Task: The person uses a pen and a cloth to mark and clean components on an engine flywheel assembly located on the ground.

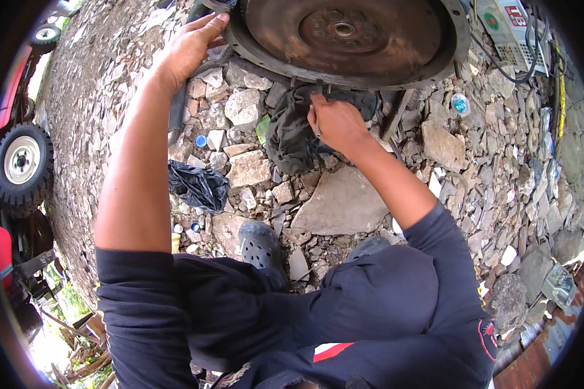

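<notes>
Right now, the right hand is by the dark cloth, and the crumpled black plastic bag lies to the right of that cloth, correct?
Not quite: in the head view, the black plastic bag lies to the left of the dark cloth. The right hand is indeed by that cloth.

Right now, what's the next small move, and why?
I'd probably bring the right hand to the short stub under the round metal part: its fingertips sit just below that edge, close by, while the left hand is at the part's left side.
</notes>
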`<state>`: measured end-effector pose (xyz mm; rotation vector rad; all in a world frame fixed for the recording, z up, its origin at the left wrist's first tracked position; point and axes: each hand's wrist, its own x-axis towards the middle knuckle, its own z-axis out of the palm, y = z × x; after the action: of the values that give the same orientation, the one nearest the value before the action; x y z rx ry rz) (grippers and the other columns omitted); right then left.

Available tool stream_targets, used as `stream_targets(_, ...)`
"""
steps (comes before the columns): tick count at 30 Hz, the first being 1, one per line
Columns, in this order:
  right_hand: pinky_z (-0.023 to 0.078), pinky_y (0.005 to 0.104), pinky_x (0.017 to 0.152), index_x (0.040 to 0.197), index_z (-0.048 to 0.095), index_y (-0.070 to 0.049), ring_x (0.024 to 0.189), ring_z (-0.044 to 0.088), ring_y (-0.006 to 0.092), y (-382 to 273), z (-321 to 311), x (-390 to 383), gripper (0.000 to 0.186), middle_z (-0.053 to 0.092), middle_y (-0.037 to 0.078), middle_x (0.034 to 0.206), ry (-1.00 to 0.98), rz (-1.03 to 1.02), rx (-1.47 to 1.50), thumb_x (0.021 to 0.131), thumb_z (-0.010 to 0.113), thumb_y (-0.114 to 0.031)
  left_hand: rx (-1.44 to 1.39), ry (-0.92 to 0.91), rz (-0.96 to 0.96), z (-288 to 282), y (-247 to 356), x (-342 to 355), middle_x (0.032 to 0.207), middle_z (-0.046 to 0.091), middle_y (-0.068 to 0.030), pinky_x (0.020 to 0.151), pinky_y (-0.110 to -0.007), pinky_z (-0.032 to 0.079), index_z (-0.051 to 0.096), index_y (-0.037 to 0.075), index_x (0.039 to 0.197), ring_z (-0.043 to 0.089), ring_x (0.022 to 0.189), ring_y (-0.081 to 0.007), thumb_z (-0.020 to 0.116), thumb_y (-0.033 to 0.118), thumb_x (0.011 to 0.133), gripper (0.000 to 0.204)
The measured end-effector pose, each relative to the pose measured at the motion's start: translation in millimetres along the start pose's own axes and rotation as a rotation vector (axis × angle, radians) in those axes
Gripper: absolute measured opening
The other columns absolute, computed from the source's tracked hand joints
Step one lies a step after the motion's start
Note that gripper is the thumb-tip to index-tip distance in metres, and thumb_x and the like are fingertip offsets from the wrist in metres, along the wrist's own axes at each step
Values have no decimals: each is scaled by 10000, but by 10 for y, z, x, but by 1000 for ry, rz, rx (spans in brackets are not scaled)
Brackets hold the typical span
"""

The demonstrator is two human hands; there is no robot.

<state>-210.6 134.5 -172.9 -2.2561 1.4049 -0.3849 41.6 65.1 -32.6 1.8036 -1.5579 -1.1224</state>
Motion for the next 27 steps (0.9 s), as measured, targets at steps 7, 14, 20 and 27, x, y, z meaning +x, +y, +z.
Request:
stream_targets(7, 541, 448, 710, 975, 588, 3, 762, 674, 360, -13, -104, -46, 216, 679, 212, 808, -130, 84, -125, 876, 559, -187, 3, 10, -9, 2, 1, 5, 1357, 540, -85, 1034, -400, 348, 423, 62, 1428, 545, 1214, -212, 526, 559, 926, 714)
stream_targets(14, 534, 459, 710, 945, 581, -8, 756, 664, 384, 109, -85, -93, 199, 672, 215, 793, -23, 63, -46, 870, 554, -190, -3, 5, 5, 27, -12, 19, 1356, 544, -65, 1004, -378, 357, 437, 72, 1422, 545, 1211, -201, 524, 554, 929, 695)
stream_targets(20, 532, 462, 695, 927, 597, -22, 751, 658, 388, 215, -132, -167, 179, 669, 205, 773, 75, 151, -15, 882, 538, -185, -33, 38, 19, 61, 21, -24, 1342, 554, -81, 968, -348, 380, 450, 67, 1412, 560, 1186, -199, 545, 551, 922, 695)
stream_targets(27, 516, 481, 679, 917, 610, -26, 770, 646, 406, 360, -285, -275, 189, 652, 238, 766, 145, 166, 67, 904, 528, -196, -70, 21, 37, 33, -21, 12, 1268, 611, -17, 879, -315, 382, 493, 119, 1390, 564, 1162, -169, 549, 541, 927, 629)
